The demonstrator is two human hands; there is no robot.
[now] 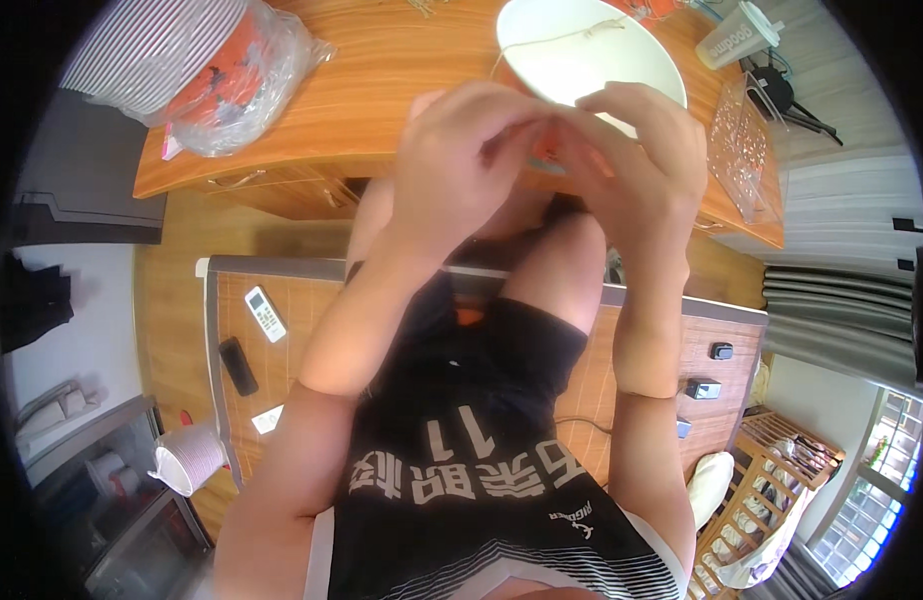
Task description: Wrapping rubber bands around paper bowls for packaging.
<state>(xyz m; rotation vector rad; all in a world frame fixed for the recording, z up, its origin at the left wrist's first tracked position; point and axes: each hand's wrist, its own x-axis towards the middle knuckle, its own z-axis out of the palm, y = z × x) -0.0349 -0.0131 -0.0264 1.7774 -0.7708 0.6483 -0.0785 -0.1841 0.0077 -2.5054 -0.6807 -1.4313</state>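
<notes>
My left hand (460, 165) and my right hand (637, 165) are raised in front of me, their fingertips meeting in a pinch. Whatever lies between the fingertips is too small and hidden to make out. Just beyond them stands a white bowl (592, 70) on the wooden desk, partly covered by my right hand. A thin pale string (557, 40) crosses the bowl and hangs over its rim. Below the joined fingers, a patch of something orange-red (550, 150) shows through the gap; its kind is unclear.
A stack of white ribbed discs in plastic wrap (232, 90) sits at the desk's left. To the right are a cup (739, 38) and a clear tray (739, 150). Behind me, a woven-top bench holds a remote (266, 313), a phone (239, 366) and small dark boxes (704, 388).
</notes>
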